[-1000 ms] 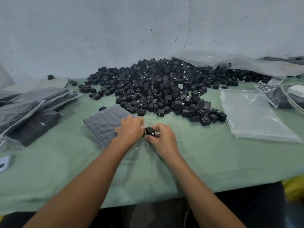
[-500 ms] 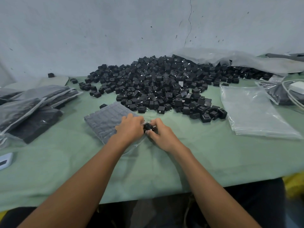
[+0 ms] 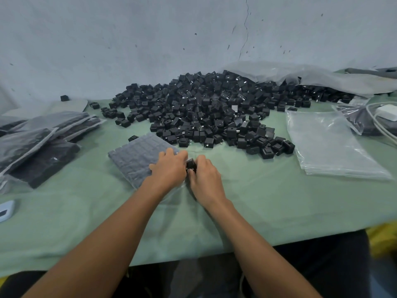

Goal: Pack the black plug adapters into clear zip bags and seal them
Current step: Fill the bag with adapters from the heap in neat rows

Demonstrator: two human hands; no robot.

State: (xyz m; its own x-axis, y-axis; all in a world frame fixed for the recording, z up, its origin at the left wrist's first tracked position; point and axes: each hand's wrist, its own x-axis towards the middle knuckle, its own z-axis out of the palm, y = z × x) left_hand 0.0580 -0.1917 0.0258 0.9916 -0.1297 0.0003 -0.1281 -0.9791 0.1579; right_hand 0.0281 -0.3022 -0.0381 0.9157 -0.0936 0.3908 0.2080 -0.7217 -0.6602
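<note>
Green cloth surface (image 3: 268, 211), cracked pale wall behind, a heap of plug adapters (image 3: 214, 112).

I see my left hand (image 3: 169, 168) pressing curled fingers on the clear zip bag (image 3: 135, 160), its rows of blocky adapters ribbing the film; my right hand (image 3: 206, 179) pinches one glossy black adapter (image 3: 190, 164) at its mouth. Limp empty bags (image 3: 330, 145) lie right, filled ones (image 3: 36, 145) left.
</note>
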